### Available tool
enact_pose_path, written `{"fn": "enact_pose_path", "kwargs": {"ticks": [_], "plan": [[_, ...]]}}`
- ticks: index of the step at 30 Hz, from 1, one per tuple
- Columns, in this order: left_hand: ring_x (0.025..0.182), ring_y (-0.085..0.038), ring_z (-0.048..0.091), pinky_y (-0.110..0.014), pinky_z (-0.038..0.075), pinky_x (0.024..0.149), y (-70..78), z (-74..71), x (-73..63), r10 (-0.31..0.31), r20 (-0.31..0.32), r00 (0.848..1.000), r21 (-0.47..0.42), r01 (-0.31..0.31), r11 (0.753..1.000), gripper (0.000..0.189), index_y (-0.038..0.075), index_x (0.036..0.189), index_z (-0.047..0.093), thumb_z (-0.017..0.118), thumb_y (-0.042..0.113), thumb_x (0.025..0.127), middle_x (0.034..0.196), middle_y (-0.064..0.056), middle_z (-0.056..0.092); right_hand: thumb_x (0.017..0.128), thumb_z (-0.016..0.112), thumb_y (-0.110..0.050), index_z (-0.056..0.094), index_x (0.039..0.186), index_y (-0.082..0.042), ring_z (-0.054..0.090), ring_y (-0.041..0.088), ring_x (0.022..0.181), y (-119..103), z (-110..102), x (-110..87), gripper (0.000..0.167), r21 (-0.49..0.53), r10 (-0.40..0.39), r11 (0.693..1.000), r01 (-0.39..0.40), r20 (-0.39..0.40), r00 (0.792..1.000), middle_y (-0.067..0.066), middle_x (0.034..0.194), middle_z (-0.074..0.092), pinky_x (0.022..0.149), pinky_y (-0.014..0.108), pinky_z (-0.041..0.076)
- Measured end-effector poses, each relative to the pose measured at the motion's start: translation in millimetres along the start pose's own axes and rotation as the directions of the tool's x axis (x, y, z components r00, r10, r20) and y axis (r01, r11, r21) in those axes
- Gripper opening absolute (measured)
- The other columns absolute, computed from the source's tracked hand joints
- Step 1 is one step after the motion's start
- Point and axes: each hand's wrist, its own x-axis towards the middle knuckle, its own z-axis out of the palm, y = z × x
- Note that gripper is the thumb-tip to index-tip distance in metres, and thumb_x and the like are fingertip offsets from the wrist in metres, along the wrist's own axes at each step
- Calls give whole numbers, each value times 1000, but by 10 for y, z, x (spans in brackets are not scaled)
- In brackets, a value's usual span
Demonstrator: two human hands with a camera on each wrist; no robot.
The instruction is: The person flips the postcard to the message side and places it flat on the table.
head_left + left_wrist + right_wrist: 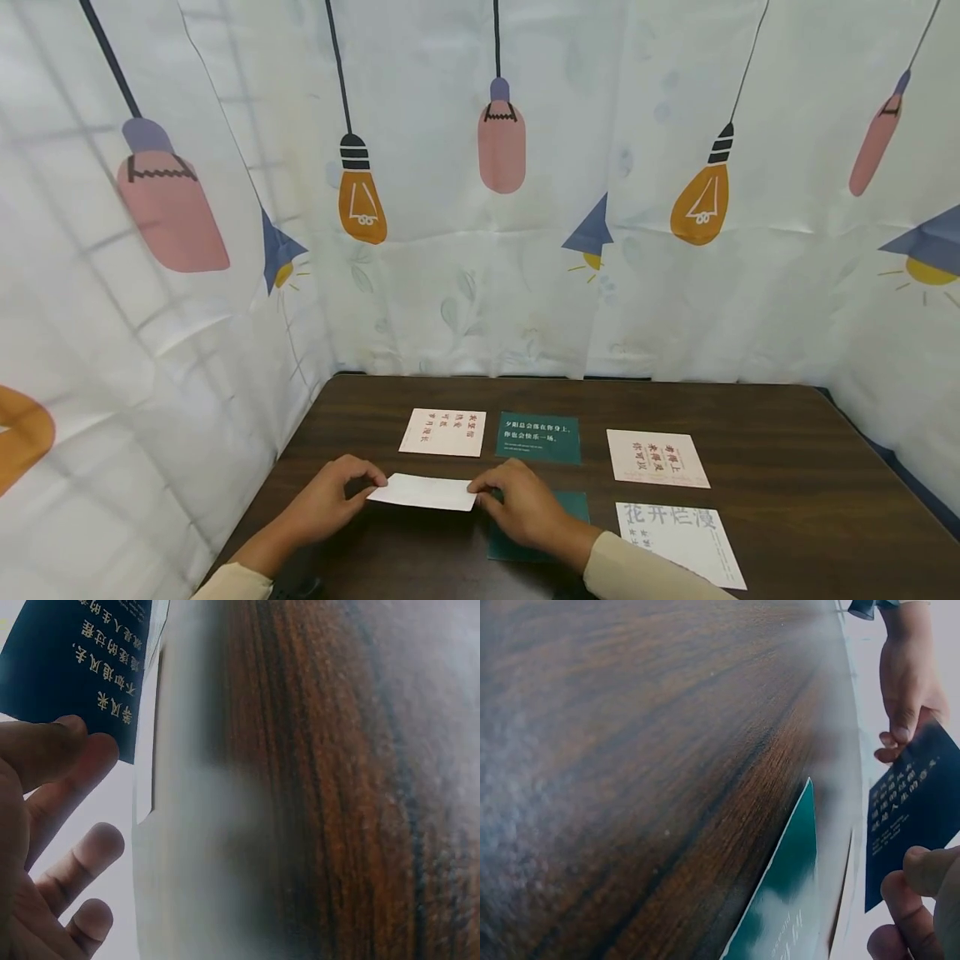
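Note:
A card [423, 492] is held above the table between my two hands, its pale side showing in the head view. Its other side is dark blue-green with light Chinese print, seen as the card [75, 667] in the left wrist view and the card [915, 810] in the right wrist view. My left hand [330, 500] pinches the left end with thumb and fingertips. At the opposite end, my right hand [525, 504] pinches a corner. Beneath the right hand lies a green card [573, 507], partly covered by that hand and wrist.
On the dark wooden table [795, 467] lie a pale card with red writing [442, 432], a green card [537, 437], another red-lettered card [658, 458] and a white card with grey lettering [682, 546]. A lamp-patterned curtain [435, 292] hangs behind the table and along its sides.

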Motion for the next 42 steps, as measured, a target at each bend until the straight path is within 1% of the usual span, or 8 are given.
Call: {"fn": "enact_pose_path", "kwargs": {"ticks": [8,16,20,24,27,34,38,42], "plan": [[98,-8,58,-38,52,82,-27,21,-43,-41,49,998,-12,42,999,33,32,98,72,77,1,88,101,20,67,96,73,-16,79,107,-25,53,6,95,-40,11,-19,15,13,26,1000,-26,15,1000,-21,95,66,82,31,50],[97,-8,58,-39,51,83,-13,5,-47,-76,52,996,-3,77,997,31,34,96,73,74,4,91,99,21,64,96,74,-14,79,107,-25,54,7,95,-35,26,-20,16,12,19,1000,-20,19,1000,-21,94,66,82,31,51],[98,-9,58,-39,51,83,-1,-3,-72,-77,60,995,-46,80,996,22,30,99,74,70,9,96,100,19,64,96,74,-14,79,108,-23,54,8,95,-53,24,-27,16,15,23,1000,-23,26,999,-21,92,65,81,32,50],[99,-9,57,-40,50,84,13,-11,-95,-85,72,994,-77,90,993,9,28,101,75,69,22,100,102,18,63,96,73,-13,79,108,-22,53,7,94,-69,22,-32,17,14,32,999,-32,34,999,-22,91,64,81,32,50],[100,-10,57,-41,50,84,20,-12,-102,-90,75,993,-84,96,992,5,29,100,75,72,28,98,101,18,63,95,73,-12,79,108,-22,53,5,93,-70,29,-30,17,14,30,999,-31,31,999,-22,90,64,81,31,50],[99,-12,57,-39,50,84,12,-5,-104,-108,84,991,-80,115,990,5,31,97,75,77,29,94,100,17,62,94,72,-11,79,107,-21,52,4,91,-53,55,-23,18,14,19,1000,-19,25,1000,-22,90,64,81,30,50],[98,-11,57,-37,50,82,-2,1,-104,-107,89,990,-81,114,990,5,31,96,75,78,29,92,99,17,63,94,73,-14,79,107,-20,51,3,89,-53,59,-26,16,26,16,1000,-17,36,999,-22,89,63,80,29,49],[97,-10,56,-35,50,82,-21,15,-107,-106,95,990,-85,114,990,7,31,95,74,80,30,91,98,18,63,91,77,-18,79,105,-20,50,3,88,-58,69,-30,14,30,20,999,-21,42,999,-23,87,62,79,28,48]]}}
